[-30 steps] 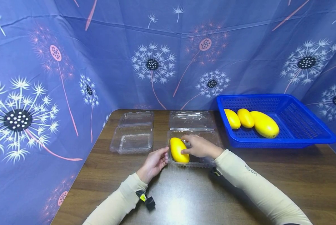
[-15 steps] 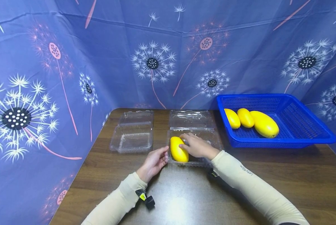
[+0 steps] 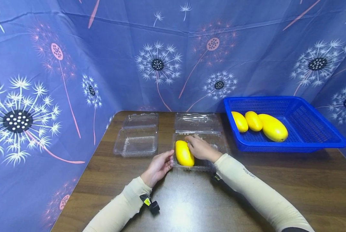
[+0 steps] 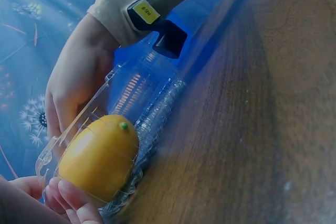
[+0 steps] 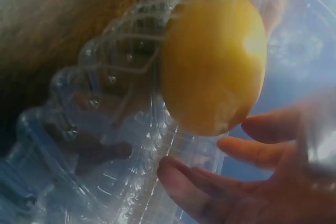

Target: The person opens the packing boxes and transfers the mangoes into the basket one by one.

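A yellow mango [image 3: 184,153] with a green stem spot lies lengthwise in the left part of a clear plastic clamshell container [image 3: 201,168], whose lid is folded back. My left hand [image 3: 158,167] holds the container's left wall, with thumb and fingertips at the rim in the left wrist view. Just right of the mango, my right hand [image 3: 203,149] is over the container with its fingers loosely bent. In the right wrist view its fingertips [image 5: 252,125] are at the mango's end; whether they touch it I cannot tell.
A second open clamshell container [image 3: 136,141] stands to the left. At the back right, a blue plastic basket [image 3: 291,149] holds more yellow mangoes [image 3: 273,128]. Behind the wooden table [image 3: 190,199] hangs a blue dandelion-print cloth [image 3: 109,58].
My right hand has loosened from the mango and shifted slightly right, its thumb leaving the fruit. The mango stays in the container. My left hand keeps its place.
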Available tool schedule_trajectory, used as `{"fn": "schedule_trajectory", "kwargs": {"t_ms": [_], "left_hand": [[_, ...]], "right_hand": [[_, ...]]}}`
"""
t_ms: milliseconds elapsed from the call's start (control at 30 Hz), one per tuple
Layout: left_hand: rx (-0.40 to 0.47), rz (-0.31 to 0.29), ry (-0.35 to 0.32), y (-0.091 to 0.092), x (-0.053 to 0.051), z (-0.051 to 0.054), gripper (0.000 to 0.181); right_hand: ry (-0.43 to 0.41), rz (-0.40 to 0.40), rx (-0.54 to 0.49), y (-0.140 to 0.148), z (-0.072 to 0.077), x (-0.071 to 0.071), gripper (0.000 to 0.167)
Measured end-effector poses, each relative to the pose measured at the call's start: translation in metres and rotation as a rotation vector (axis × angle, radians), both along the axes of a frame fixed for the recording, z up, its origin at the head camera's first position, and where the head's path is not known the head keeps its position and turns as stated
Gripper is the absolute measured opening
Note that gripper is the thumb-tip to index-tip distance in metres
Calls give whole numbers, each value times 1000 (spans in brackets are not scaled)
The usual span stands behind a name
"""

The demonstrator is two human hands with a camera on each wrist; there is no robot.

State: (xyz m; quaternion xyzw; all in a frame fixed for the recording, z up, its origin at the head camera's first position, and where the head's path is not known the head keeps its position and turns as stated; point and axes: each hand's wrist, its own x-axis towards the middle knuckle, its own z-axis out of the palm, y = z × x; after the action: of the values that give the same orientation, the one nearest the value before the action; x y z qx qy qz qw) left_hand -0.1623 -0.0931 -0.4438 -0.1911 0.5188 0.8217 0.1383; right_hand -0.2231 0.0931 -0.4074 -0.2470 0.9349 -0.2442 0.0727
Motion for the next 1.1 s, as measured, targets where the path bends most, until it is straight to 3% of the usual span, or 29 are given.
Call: {"fn": "schedule_trajectory", "kwargs": {"t_ms": [133, 633, 1100], "left_hand": [[0, -1, -7, 0, 0, 0, 12], [2, 12, -3, -1, -1, -2, 11], [2, 9, -7, 0, -2, -2, 10]], "right_hand": [[6, -14, -10, 0, 0, -3, 37], [59, -200, -13, 3, 9, -15, 51], [78, -206, 23, 8, 6, -17, 58]]}}
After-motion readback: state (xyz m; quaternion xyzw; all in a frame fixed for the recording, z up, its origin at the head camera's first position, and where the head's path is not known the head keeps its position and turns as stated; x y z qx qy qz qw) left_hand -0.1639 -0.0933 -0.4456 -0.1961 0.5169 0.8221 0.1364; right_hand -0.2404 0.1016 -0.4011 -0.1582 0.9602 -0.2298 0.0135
